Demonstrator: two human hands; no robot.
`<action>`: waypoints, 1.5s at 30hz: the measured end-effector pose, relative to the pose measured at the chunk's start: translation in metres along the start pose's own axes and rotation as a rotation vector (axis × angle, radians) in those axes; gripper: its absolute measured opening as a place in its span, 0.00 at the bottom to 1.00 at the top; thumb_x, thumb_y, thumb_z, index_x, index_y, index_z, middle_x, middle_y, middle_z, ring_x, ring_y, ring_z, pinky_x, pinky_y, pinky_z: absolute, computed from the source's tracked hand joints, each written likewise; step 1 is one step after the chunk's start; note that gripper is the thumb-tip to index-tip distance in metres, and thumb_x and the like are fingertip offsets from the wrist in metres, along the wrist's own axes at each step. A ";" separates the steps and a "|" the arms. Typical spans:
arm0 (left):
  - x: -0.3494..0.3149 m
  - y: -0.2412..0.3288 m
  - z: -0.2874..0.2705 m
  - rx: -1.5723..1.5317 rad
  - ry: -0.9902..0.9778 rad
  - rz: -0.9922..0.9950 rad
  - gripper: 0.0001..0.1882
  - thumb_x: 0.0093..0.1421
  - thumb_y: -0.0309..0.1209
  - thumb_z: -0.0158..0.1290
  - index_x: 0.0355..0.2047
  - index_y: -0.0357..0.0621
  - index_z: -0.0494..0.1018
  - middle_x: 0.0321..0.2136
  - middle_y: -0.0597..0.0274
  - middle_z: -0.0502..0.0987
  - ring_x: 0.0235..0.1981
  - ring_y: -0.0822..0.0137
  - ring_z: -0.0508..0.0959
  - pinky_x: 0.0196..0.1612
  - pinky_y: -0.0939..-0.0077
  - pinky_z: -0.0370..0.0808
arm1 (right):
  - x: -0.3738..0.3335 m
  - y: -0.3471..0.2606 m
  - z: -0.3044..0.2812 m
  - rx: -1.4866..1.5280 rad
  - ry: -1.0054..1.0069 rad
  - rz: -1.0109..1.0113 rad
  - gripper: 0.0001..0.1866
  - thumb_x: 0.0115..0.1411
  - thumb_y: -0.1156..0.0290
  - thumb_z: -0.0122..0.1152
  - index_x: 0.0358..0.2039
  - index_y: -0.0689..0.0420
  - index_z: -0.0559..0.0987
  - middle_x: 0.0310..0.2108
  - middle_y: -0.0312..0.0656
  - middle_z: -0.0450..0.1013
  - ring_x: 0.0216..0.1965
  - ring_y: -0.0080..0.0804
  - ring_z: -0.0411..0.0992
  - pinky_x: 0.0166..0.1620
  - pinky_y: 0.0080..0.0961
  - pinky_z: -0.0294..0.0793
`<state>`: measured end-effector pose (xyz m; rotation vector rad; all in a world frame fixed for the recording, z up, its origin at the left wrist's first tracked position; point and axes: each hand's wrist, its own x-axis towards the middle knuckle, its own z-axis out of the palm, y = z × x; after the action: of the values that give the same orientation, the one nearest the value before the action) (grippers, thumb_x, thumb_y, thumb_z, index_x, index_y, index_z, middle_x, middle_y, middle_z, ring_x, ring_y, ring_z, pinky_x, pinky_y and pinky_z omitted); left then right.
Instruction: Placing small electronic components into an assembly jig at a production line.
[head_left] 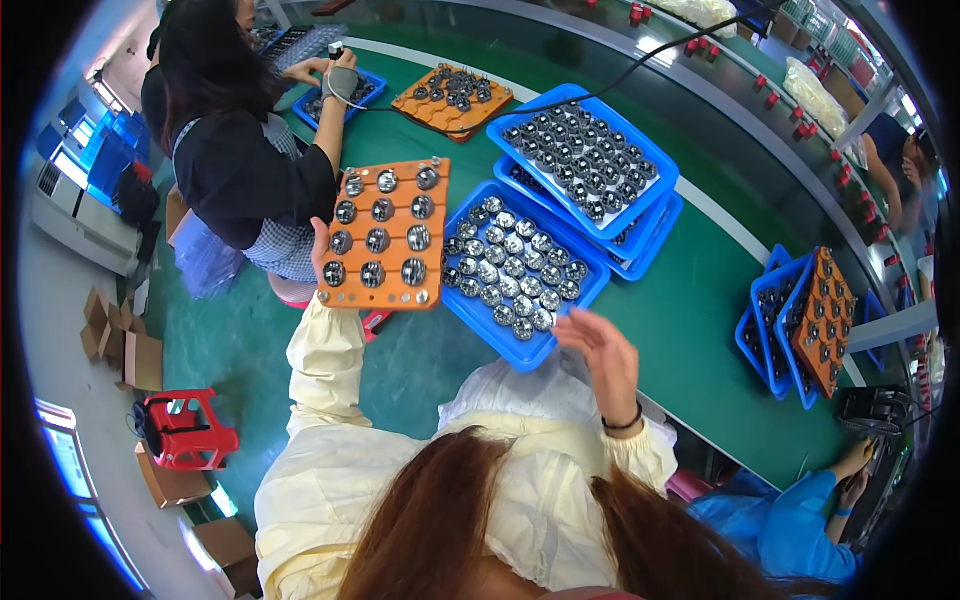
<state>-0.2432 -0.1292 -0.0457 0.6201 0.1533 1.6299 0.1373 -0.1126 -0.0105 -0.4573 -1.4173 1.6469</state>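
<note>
My left hand (321,248) grips the left edge of an orange board (388,296), holding it up and tilted left of the blue trays. Rows of round, shiny dark metal parts (377,240) sit on the board; small round pieces line its edges. A blue tray (519,357) beside it carries many loose silvery round parts (512,262). My right hand (605,360), a dark band on its wrist, hovers by that tray's near right corner. Its fingers are stretched out, with nothing visible in them. Whether the fingertips touch the tray I cannot tell.
Stacked blue trays (655,217) of dark round parts stand behind. Another orange board (455,130) lies farther back. At right, more trays and an orange board (824,322) lean together. A co-worker (235,150) works at left, another in blue (780,530) at right. A black cable (640,68) crosses overhead.
</note>
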 end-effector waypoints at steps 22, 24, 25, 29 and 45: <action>-0.015 -0.047 0.043 -0.336 -0.086 -0.222 0.49 0.52 0.69 0.33 0.63 0.47 0.45 0.63 0.51 0.48 0.62 0.44 0.52 0.60 0.41 0.51 | 0.063 -0.004 0.063 0.256 0.177 0.039 0.24 0.66 0.63 0.36 0.54 0.71 0.61 0.47 0.52 0.67 0.41 0.34 0.73 0.39 0.25 0.78; -0.024 -0.047 0.047 -0.351 -0.011 -0.138 0.50 0.51 0.70 0.34 0.63 0.46 0.45 0.63 0.51 0.48 0.62 0.44 0.51 0.60 0.42 0.51 | 0.061 -0.003 0.069 0.240 0.202 -0.037 0.24 0.66 0.64 0.36 0.54 0.71 0.61 0.48 0.52 0.67 0.41 0.33 0.73 0.39 0.24 0.78; -0.029 -0.048 0.046 -0.365 0.018 -0.104 0.50 0.51 0.70 0.34 0.63 0.46 0.45 0.63 0.51 0.48 0.62 0.44 0.51 0.60 0.42 0.51 | 0.061 -0.001 0.071 0.217 0.229 -0.070 0.25 0.66 0.64 0.36 0.55 0.71 0.59 0.48 0.52 0.67 0.41 0.35 0.73 0.39 0.26 0.78; -0.040 -0.055 0.042 -0.418 -0.141 0.029 0.55 0.45 0.72 0.40 0.63 0.44 0.45 0.63 0.51 0.47 0.63 0.46 0.49 0.61 0.45 0.51 | 0.062 0.006 0.082 0.241 0.257 -0.103 0.27 0.67 0.62 0.35 0.58 0.70 0.53 0.49 0.54 0.66 0.42 0.40 0.73 0.39 0.32 0.80; -0.022 -0.065 0.024 0.209 0.270 0.303 0.38 0.50 0.39 0.60 0.59 0.49 0.56 0.58 0.61 0.60 0.58 0.60 0.60 0.58 0.58 0.61 | 0.075 0.054 0.115 0.240 0.164 -0.019 0.32 0.65 0.70 0.42 0.63 0.59 0.41 0.55 0.46 0.60 0.50 0.35 0.68 0.49 0.33 0.73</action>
<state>-0.1741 -0.1449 -0.0609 0.5997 0.4498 2.0058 -0.0102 -0.1188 -0.0085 -0.4289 -1.0851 1.6978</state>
